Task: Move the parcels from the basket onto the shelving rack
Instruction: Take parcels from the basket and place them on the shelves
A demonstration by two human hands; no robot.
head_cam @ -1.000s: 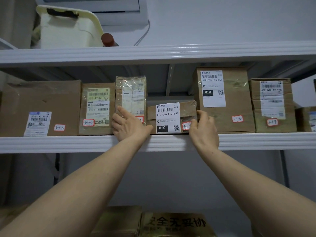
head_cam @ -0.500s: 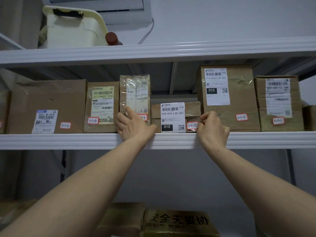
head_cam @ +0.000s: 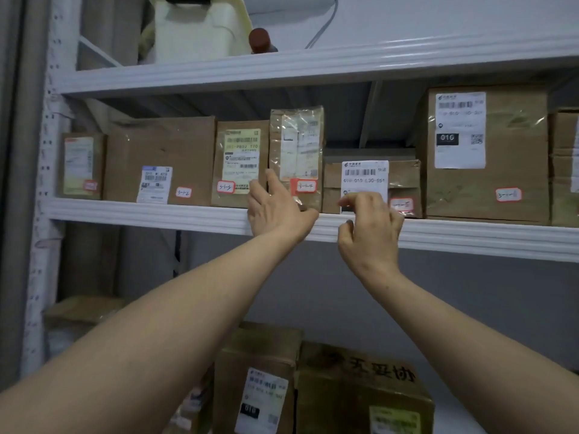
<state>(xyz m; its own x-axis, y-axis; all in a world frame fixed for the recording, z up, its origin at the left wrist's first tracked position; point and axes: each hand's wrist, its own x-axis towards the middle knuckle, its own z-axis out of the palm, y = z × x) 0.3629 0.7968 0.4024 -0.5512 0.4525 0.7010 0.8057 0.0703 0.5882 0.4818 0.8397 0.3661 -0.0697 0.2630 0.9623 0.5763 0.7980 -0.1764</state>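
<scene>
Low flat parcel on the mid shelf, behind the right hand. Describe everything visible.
Low brown cardboard parcel, lying flat on the middle shelf, set between a taller taped parcel on its left and a tall box on its right. White barcode label front centre; small red-bordered handwritten tag lower right. Glossy tape across the front. The right hand, fingers curled, covers the label's lower edge; contact unclear.
</scene>
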